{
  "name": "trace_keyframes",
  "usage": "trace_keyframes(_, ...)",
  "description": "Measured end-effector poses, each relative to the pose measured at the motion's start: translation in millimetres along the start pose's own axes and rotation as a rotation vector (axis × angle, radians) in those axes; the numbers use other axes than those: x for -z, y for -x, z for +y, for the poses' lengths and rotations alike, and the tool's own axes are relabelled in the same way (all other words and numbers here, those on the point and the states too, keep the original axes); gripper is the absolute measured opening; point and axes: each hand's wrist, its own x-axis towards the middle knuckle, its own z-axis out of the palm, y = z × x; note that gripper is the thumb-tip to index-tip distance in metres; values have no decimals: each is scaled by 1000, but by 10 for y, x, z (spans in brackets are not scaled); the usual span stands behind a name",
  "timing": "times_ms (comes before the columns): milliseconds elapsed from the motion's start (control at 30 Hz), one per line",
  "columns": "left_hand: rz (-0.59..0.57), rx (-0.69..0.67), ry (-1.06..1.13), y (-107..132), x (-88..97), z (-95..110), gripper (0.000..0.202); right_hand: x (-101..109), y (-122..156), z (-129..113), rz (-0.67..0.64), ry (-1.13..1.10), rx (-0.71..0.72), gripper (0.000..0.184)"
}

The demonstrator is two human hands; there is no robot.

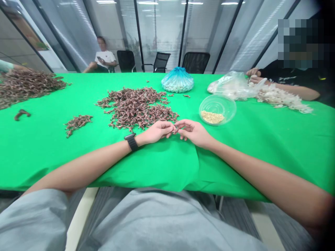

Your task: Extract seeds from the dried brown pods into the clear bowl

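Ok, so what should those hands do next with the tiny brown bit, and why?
Probably open the small reddish-brown piece held between the left hand and the right hand, then drop any pale grains into the clear plastic bowl. That seems sensible because the bowl sits close by and already holds pale grains, though none show at the piece.

Premises: glass-walled office meeting room. Evidence: floor-to-ceiling glass partitions fitted with slatted blinds, ceiling strip lights, and 3 black mesh office chairs lined up along the far side. A long meeting table, covered in green cloth, fills the room. 1 seated person occupies the far side.
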Motion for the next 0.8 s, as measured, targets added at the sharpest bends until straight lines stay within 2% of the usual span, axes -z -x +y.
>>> trace_keyframes(400,23,68,24,-17,60,-55,37,-56,11,10,56,23,9,28)
trace_keyframes(800,7,92,96,-2,82,-31,38,-80,52,-18,94,255,138,23)
